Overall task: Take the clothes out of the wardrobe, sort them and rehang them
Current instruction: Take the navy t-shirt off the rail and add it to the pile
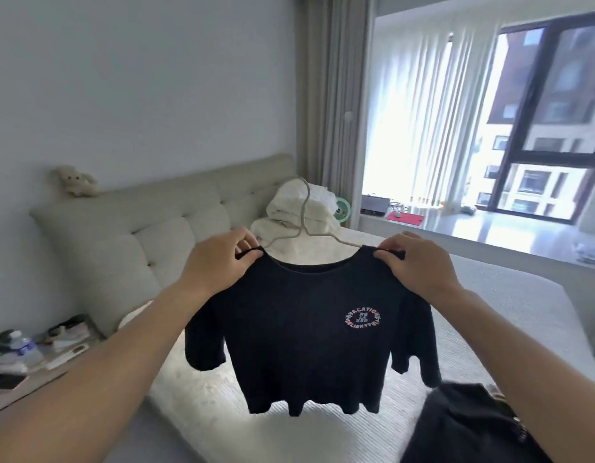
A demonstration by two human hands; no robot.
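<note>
Holding item: one black T-shirt, short-sleeved, round pink-and-white chest print, raised in mid-air over the bed, front toward you.

Hands: your left hand pinches the shirt's shoulder seam at about 10 o'clock of the neckline; your right hand pinches the opposite seam at about 2 o'clock. Both are clamped on cloth, well apart, the garment stretched flat between them.

Fitting: one pale wire hanger, hook rising at 12 o'clock above the collar, its arms running down toward each pinch. Whether both arms sit fully inside the shoulders you cannot tell; the fingers cover the ends.

Step, as judged: seating the shirt squarely on the hanger before it goes back to the rail.

Handling notes:
- Keep both pinches level, or the neckline will slide toward the lower side.
- Ease each seam outward over the hanger's tip, one side at a time, keeping the other pinch firm.
- Centre the hook on the collar's midpoint before you let go of either shoulder.
- Shift one hand to the hook only once the cloth bears its own weight.
- The knit looks light and stretchy; pull gently, or the neck may distort.

Nearby: a dark garment lies on the bed at 5 o'clock, below the hem; a heap of white clothes sits at 12 o'clock behind the hook.
</note>
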